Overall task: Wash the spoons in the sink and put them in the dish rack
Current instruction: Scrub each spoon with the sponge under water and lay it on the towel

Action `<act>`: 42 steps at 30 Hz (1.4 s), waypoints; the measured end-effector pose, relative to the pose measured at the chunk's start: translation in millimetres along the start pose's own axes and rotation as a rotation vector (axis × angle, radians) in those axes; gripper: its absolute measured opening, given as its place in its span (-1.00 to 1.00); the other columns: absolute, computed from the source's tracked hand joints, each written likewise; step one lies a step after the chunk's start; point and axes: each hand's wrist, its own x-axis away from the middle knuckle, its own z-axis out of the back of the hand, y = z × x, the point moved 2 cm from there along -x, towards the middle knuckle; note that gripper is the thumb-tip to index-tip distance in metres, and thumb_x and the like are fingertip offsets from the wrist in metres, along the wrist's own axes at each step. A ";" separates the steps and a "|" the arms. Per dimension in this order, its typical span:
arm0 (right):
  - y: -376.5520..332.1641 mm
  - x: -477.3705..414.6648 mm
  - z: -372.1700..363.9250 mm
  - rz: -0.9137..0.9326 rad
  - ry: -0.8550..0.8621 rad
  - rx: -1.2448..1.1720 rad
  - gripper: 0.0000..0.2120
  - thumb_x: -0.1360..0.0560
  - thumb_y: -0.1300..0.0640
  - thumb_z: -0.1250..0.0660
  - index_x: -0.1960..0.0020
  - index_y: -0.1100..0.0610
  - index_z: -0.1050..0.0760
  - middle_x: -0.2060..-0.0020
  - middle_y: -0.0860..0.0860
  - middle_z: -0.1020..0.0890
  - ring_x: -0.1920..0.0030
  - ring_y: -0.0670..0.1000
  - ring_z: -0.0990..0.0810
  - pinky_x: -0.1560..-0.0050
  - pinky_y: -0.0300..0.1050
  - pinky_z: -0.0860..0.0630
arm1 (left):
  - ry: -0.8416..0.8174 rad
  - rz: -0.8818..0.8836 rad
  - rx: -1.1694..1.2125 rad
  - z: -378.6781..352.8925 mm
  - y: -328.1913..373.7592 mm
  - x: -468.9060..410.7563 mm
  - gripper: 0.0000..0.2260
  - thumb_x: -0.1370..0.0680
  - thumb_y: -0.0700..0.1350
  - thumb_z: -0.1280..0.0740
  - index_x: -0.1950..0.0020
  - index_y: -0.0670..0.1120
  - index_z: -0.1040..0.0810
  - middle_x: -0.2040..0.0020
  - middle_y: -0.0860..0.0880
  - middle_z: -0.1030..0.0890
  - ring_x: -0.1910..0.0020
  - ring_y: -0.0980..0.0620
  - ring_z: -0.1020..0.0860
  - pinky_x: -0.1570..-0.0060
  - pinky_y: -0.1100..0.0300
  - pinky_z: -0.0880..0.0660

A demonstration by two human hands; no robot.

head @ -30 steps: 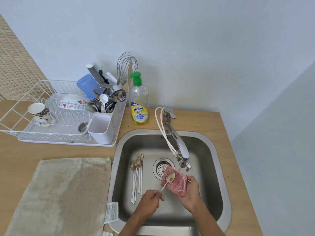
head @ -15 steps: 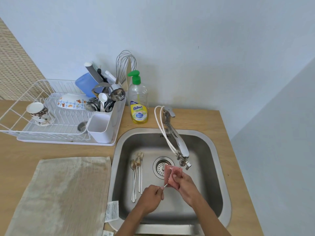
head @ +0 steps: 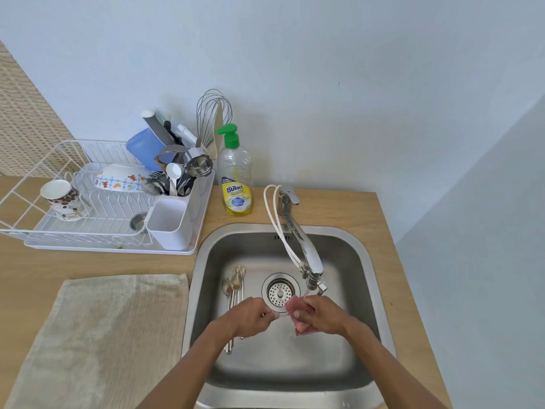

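Note:
Over the steel sink (head: 365, 261), my left hand (head: 250, 317) pinches the handle of a spoon (head: 281, 314). The spoon's bowl is hidden inside a pink mesh scrubber (head: 296, 312), which my right hand (head: 321, 315) squeezes around it just below the faucet spout (head: 312, 276). Several long-handled spoons (head: 234, 290) lie side by side on the sink floor, left of the drain (head: 280, 292). The white wire dish rack (head: 97, 214) stands on the counter at the back left, with a white cutlery holder (head: 171, 224) at its near right corner.
A dish soap bottle (head: 237, 178) stands between rack and faucet. The rack holds a mug (head: 63, 199), a patterned bowl (head: 121, 180) and a caddy crowded with utensils (head: 180, 172). A beige cloth (head: 100, 340) covers the counter left of the sink.
The scrubber has closed over the spoon's bowl, which lay exposed on it a second ago. Both hands have come closer together under the spout.

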 end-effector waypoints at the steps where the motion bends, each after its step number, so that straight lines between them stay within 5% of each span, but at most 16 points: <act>1: -1.2 0.3 1.1 0.010 -0.021 0.011 -0.93 -0.58 0.01 -0.33 0.05 -0.16 -0.56 0.08 -0.05 -0.64 0.00 0.01 -0.65 -0.09 -0.12 -0.55 | -0.004 -0.005 0.010 0.3 0.4 -0.6 -0.51 -0.64 0.08 -0.17 0.32 -0.26 -0.43 0.40 -0.23 -0.46 0.46 -0.01 -0.34 0.34 0.14 -0.30; 3: -4.5 1.4 3.8 0.007 0.019 -0.026 -0.87 -0.61 0.08 -0.30 -0.10 0.01 -0.59 0.09 -0.08 -0.63 0.04 -0.06 -0.62 -0.02 -0.28 -0.50 | -0.005 -0.013 0.036 1.5 4.0 1.0 -0.52 -0.66 0.07 -0.17 0.34 -0.22 -0.45 0.48 -0.07 -0.45 0.51 0.07 -0.34 0.35 0.19 -0.32; 5: -6.6 3.6 0.7 -0.048 0.118 -0.227 -0.87 -0.62 0.18 -0.28 -0.05 0.03 -0.58 0.13 -0.13 -0.66 0.06 -0.10 -0.64 -0.02 -0.36 -0.50 | 0.000 0.020 0.107 -0.9 5.3 3.7 -0.55 -0.67 0.06 -0.16 0.36 -0.12 -0.46 0.59 0.08 -0.39 0.59 0.17 -0.34 0.42 0.30 -0.29; 8: -9.7 4.6 -12.6 -0.072 0.261 -0.691 -0.74 -0.64 0.32 -0.20 -0.03 0.07 -0.62 0.08 0.00 -0.75 0.01 0.05 -0.70 -0.12 -0.05 -0.60 | 0.003 0.093 0.276 -11.7 7.3 9.9 -0.54 -0.66 0.11 -0.16 0.41 -0.01 -0.40 0.63 0.11 -0.31 0.61 0.19 -0.25 0.46 0.28 -0.25; 11: -16.1 2.3 -22.7 -0.111 0.344 -0.957 -0.72 -0.65 0.36 -0.17 -0.07 0.10 -0.60 0.09 0.08 -0.74 0.07 0.08 -0.66 -0.02 0.05 -0.58 | 0.028 0.187 0.434 -21.5 13.5 16.2 -0.54 -0.66 0.13 -0.15 0.42 0.00 -0.36 0.57 0.11 -0.26 0.60 0.17 -0.20 0.56 0.31 -0.18; 14: -17.4 0.7 -28.8 -0.157 0.427 -0.900 -0.74 -0.67 0.24 -0.18 -0.02 0.04 -0.62 0.14 0.05 -0.74 0.12 0.02 -0.69 -0.06 0.04 -0.59 | 0.051 0.255 0.546 -34.1 20.2 21.3 -0.56 -0.66 0.13 -0.14 0.38 0.00 -0.39 0.56 0.12 -0.27 0.60 0.14 -0.21 0.57 0.33 -0.14; 18: -20.1 1.3 -32.4 -0.265 0.538 -0.771 -0.72 -0.68 0.08 -0.18 0.04 0.13 -0.62 0.21 0.07 -0.75 0.31 -0.03 -0.71 0.36 -0.18 -0.57 | 0.086 0.352 0.681 -59.0 32.4 26.9 -0.61 -0.69 0.05 -0.10 0.28 -0.04 -0.45 0.60 0.12 -0.28 0.65 0.16 -0.21 0.59 0.35 -0.14; 23: -19.4 1.6 -36.3 -0.169 0.322 -0.966 -0.76 -0.67 0.28 -0.16 -0.18 0.22 -0.58 0.00 0.22 -0.72 0.19 0.08 -0.69 0.24 -0.13 -0.60 | 0.137 0.365 0.713 -66.1 32.2 31.7 -0.63 -0.69 0.02 -0.09 0.27 -0.04 -0.42 0.55 0.09 -0.27 0.65 0.17 -0.19 0.59 0.36 -0.13; 28: -13.8 -0.4 -36.5 -0.240 0.470 -0.842 -0.60 -0.70 0.04 -0.12 0.05 0.13 -0.69 0.29 0.25 -0.70 0.37 0.14 -0.57 0.36 -0.05 -0.43 | 0.149 0.352 0.761 -72.4 48.8 29.3 -0.63 -0.70 -0.05 -0.08 0.28 -0.05 -0.41 0.57 0.12 -0.28 0.66 0.18 -0.19 0.60 0.34 -0.11; 33: -19.2 3.2 -27.8 -0.177 0.259 -0.936 -0.77 -0.68 0.22 -0.16 -0.13 0.19 -0.60 0.09 0.26 -0.71 0.18 0.13 -0.69 0.31 -0.10 -0.54 | 0.170 0.374 0.781 -69.5 41.3 32.3 -0.64 -0.70 -0.05 -0.07 0.27 -0.06 -0.41 0.54 0.10 -0.27 0.66 0.19 -0.19 0.61 0.36 -0.10; 38: -11.9 4.7 -31.9 -0.271 0.426 -0.793 -0.71 -0.66 0.07 -0.22 0.03 0.17 -0.67 0.26 0.17 -0.73 0.27 0.16 -0.71 0.22 0.03 -0.61 | 0.210 0.332 0.734 -74.2 48.7 26.7 -0.62 -0.70 -0.01 -0.09 0.29 -0.05 -0.41 0.51 0.07 -0.31 0.66 0.19 -0.21 0.63 0.33 -0.14; 42: -1.0 4.5 -36.6 -0.276 0.345 -0.871 -0.79 -0.63 0.15 -0.27 -0.12 0.24 -0.61 0.16 0.13 -0.73 0.17 0.12 -0.69 0.14 0.04 -0.65 | 0.185 0.327 0.680 -73.1 41.3 24.3 -0.62 -0.70 0.01 -0.09 0.28 -0.05 -0.41 0.52 0.09 -0.30 0.65 0.19 -0.22 0.61 0.31 -0.16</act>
